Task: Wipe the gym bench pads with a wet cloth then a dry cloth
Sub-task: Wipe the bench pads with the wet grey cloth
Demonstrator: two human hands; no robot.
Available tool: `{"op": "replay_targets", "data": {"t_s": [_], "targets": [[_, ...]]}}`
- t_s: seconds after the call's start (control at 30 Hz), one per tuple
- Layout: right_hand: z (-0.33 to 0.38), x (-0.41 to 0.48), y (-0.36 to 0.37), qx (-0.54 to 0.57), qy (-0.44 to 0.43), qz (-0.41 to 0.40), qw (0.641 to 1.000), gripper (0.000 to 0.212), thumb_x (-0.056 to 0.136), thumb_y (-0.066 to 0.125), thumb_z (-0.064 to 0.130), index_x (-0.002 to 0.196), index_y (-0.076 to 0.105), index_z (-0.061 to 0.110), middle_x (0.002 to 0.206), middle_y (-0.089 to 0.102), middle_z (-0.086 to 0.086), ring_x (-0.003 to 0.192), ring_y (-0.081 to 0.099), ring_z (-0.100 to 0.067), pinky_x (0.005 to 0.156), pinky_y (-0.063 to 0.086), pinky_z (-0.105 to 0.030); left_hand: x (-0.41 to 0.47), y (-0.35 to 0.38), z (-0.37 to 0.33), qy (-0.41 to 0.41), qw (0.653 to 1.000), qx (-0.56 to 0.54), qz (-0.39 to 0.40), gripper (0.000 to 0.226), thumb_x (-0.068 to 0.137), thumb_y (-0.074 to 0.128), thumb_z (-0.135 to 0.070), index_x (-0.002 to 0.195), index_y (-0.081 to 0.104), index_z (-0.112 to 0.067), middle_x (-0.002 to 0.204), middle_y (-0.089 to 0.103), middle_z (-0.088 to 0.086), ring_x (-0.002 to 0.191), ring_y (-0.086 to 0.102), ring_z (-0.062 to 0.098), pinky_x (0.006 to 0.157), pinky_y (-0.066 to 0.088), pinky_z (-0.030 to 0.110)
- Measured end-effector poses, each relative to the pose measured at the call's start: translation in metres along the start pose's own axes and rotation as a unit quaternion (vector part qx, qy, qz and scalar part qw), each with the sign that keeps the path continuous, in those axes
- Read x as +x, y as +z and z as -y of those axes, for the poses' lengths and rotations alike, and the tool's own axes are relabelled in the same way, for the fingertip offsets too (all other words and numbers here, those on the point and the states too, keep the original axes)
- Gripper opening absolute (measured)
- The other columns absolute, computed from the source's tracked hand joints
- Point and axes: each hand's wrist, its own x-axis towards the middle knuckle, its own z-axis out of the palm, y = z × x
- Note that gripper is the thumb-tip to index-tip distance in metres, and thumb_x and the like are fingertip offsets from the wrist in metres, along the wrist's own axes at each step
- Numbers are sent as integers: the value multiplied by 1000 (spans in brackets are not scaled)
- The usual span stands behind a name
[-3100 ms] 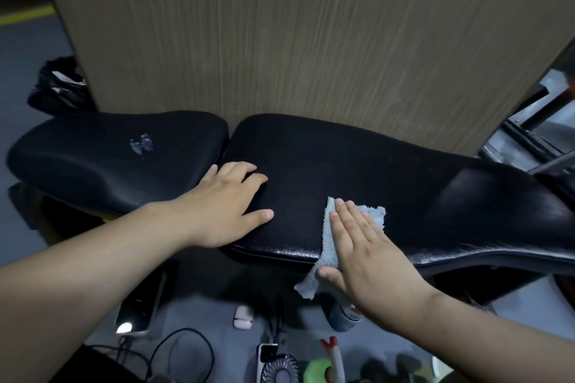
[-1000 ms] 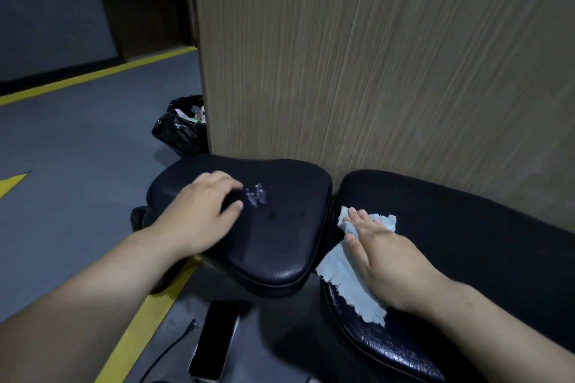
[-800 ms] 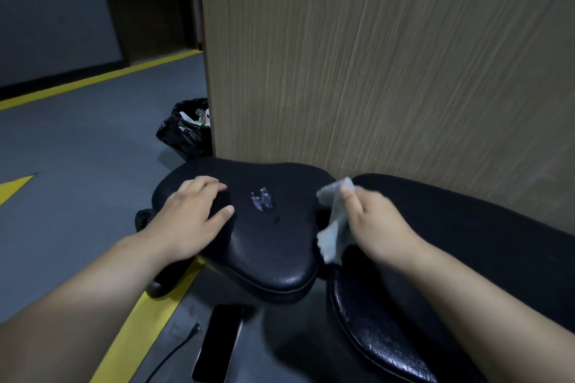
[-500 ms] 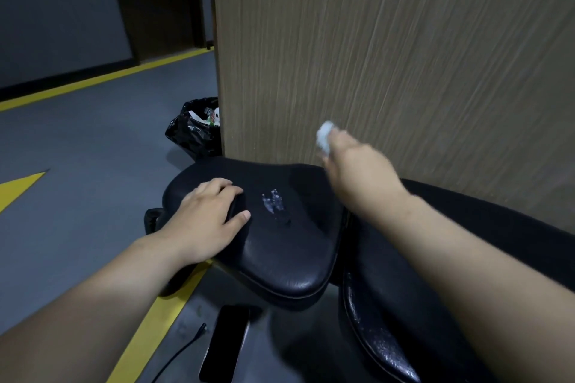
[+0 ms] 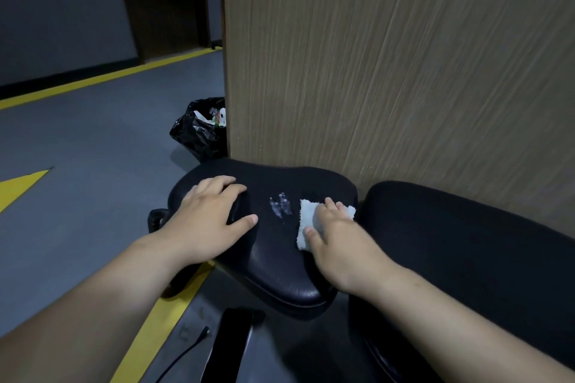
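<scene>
right hand [image 5: 339, 239] pressing cloth [image 5: 306, 218] flat on seat pad [image 5: 280, 258]
cloth sits just right of pale scuff [image 5: 280, 207]; left hand [image 5: 208, 221] rests palm-down on pad's left side. both grips released, fingers relaxed.

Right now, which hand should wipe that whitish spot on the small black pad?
The right hand: it presses the cloth flat on the small pad, just right of the whitish spot. The left hand rests bare on the pad's left side, holding no cloth.

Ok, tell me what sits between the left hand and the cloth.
Head view: a whitish mark on the pad, between left hand and cloth; otherwise bare black pad.
</scene>
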Motion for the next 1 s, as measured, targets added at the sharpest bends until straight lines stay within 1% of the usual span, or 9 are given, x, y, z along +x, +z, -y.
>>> {"op": "replay_targets", "data": {"t_s": [0.07,0.13,0.37,0.53,0.67,0.8,0.87,0.93,1.0], "targets": [[5,3,12,-68,12,2,998,61,106,23,36,155,8,1,164,-6,-13,151,-11,-24,122,-4,-33,2,-1,4,-9,1000,-4,18,93,76,31,-85,153,28,-32,162,17,-6,150,5,18,122,10,49],[9,11,13,-82,27,-6,996,64,106,19,37,155,-3,3,164,-13,-11,150,-17,-24,122,-8,-36,3,-1,8,-16,999,-11,39,107,65,23,-95,155,20,-36,165,7,-8,152,-4,16,122,2,52],[-21,80,-13,-70,64,24,995,62,106,18,35,155,2,0,164,-6,-15,151,-10,-27,120,-6,-35,9,5,7,-22,995,29,88,114,62,25,-98,157,8,-38,166,-4,-9,152,-12,18,120,-5,56],[-46,128,-14,-54,91,-5,994,60,101,27,37,148,29,1,157,25,-16,146,16,-35,120,13,-45,11,5,7,-21,995,33,96,117,58,22,-100,157,8,-39,166,-4,-8,152,-11,19,120,-5,56],[-42,111,-10,-70,62,7,996,60,105,19,34,156,9,5,165,1,-13,151,-3,-30,122,-1,-41,7,4,7,-23,994,30,100,112,63,26,-97,157,8,-38,166,-3,-8,152,-11,18,121,-6,55],[-34,59,-8,-75,-4,12,997,59,106,19,34,156,2,6,165,-8,-10,151,-11,-25,120,-7,-33,4,1,5,-22,994,15,102,105,68,24,-92,157,10,-38,166,-3,-7,152,-11,16,121,-7,52],[-24,21,-2,-73,-35,13,997,61,106,19,37,156,-2,10,164,-13,-5,150,-17,-20,116,-13,-26,3,1,7,-25,996,-5,89,93,78,22,-85,157,14,-37,166,-1,-3,152,-9,17,121,-8,50],[-8,-16,7,-88,-54,19,995,65,102,9,44,156,-7,13,162,-21,-2,147,-24,-16,112,-19,-24,2,1,10,-28,997,-17,74,76,90,24,-72,156,17,-35,166,0,0,152,-5,18,122,-9,49],[11,-42,21,-125,-71,23,989,76,88,-8,48,154,-14,13,159,-29,-2,144,-32,-17,114,-22,-28,1,2,12,-29,997,-24,62,66,97,26,-62,156,20,-33,165,4,1,152,-2,18,122,-8,48]]}}
